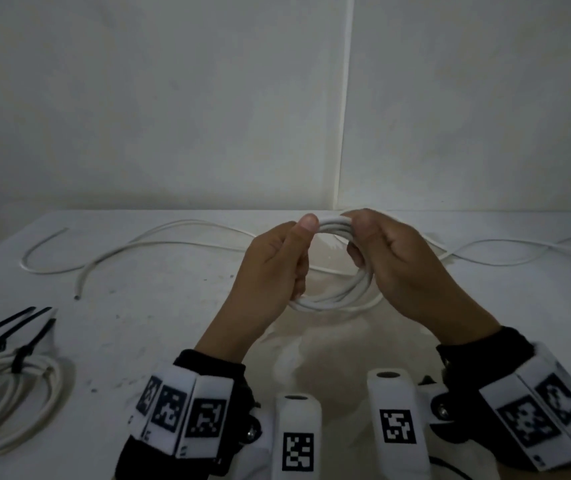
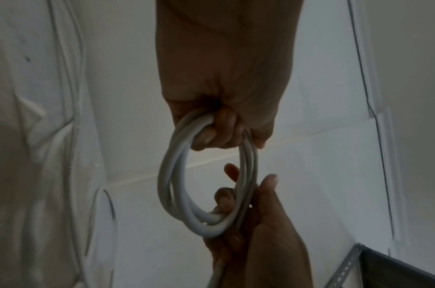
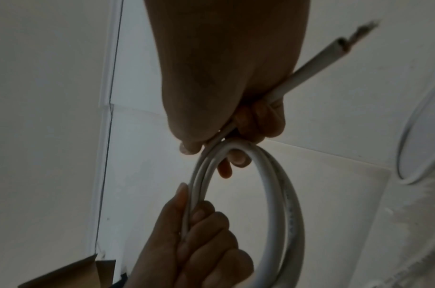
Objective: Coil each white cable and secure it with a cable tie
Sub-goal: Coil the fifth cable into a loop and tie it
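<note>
Lower left of the head view: a finished coil (image 1: 10, 393) lies bound with black cable ties (image 1: 21, 355). Centre: the left hand (image 1: 273, 268) and right hand (image 1: 401, 268), fingers curled, both grip a white cable coil (image 1: 332, 299) raised above the table (image 1: 159, 306). Beyond, across the upper centre, loose cable (image 1: 131, 244) trails over the tabletop.

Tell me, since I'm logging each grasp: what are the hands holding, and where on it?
Both hold one coiled white cable. The left hand and the right hand each grip the top of the loop, side by side.
</note>
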`<action>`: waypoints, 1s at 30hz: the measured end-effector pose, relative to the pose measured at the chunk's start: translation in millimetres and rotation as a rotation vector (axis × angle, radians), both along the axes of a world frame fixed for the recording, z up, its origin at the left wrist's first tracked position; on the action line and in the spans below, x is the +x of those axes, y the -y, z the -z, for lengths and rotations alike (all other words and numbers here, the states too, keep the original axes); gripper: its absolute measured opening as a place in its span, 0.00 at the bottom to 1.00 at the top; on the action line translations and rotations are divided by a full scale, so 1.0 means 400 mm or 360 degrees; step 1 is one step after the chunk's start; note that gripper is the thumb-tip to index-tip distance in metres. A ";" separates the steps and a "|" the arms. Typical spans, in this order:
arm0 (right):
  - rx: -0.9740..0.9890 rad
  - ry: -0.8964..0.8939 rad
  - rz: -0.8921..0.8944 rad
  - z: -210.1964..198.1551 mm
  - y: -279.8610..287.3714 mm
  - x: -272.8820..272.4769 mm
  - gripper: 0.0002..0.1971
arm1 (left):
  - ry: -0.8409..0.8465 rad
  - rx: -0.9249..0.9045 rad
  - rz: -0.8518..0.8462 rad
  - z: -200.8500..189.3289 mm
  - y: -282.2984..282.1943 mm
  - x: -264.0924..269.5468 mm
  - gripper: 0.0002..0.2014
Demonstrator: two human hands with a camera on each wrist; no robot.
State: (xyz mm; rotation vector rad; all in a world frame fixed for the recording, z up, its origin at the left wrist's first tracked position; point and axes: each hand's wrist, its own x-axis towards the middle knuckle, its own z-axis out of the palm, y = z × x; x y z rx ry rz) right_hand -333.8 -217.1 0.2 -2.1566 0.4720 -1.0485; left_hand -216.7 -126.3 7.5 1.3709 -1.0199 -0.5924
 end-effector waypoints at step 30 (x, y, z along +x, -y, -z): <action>0.0596 0.0302 -0.0138 -0.024 -0.029 0.009 0.09 | -0.0655 -0.0151 0.0216 -0.027 -0.012 -0.016 0.21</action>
